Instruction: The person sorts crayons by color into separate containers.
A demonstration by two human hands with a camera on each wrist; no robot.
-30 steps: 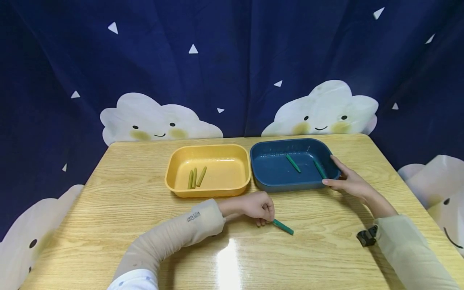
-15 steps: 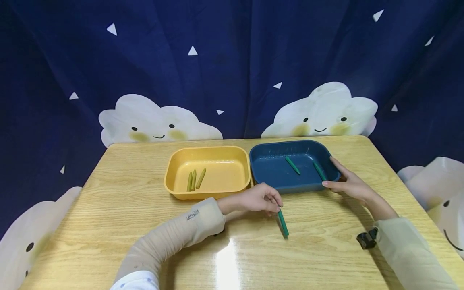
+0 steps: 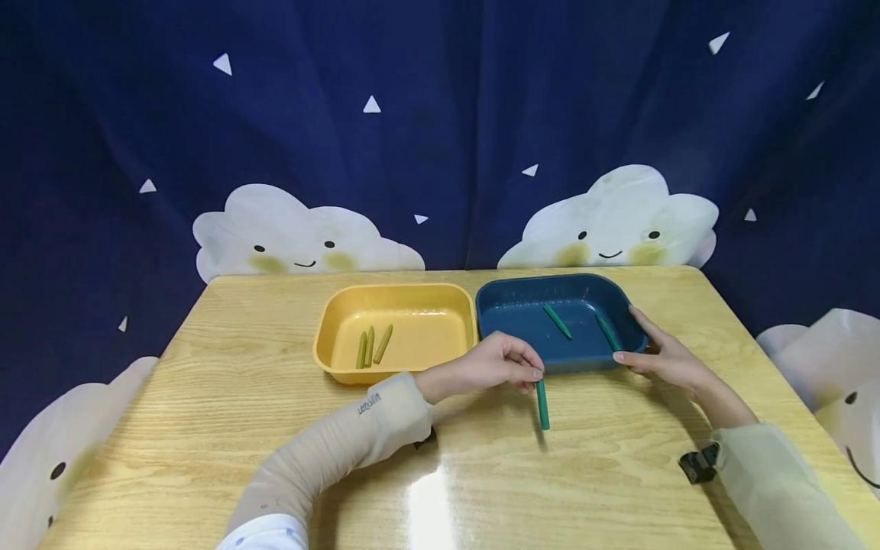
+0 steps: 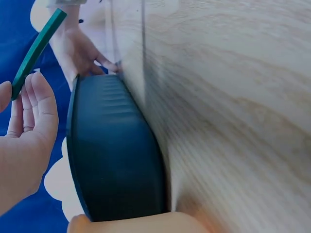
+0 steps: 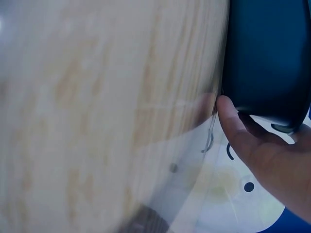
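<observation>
My left hand pinches a green crayon between thumb and fingertips, in front of the blue tray. The crayon hangs nearly upright in the head view, above the table; the left wrist view also shows this crayon in the fingers. At the tray's right front corner, my right hand holds the rim and wall, thumb in front and fingers along the side. The right wrist view shows that hand against the tray's end. Inside the tray lie two green crayons, apart from each other.
A yellow tray stands left of the blue one, close beside it, with three olive-yellow crayons at its left. Both sit on a wooden table. A dark blue cloud-print curtain hangs behind.
My left hand has lifted the green crayon off the table and moved slightly right and up toward the blue tray. The crayon has swung from slanted to nearly upright. The right hand stays put.
</observation>
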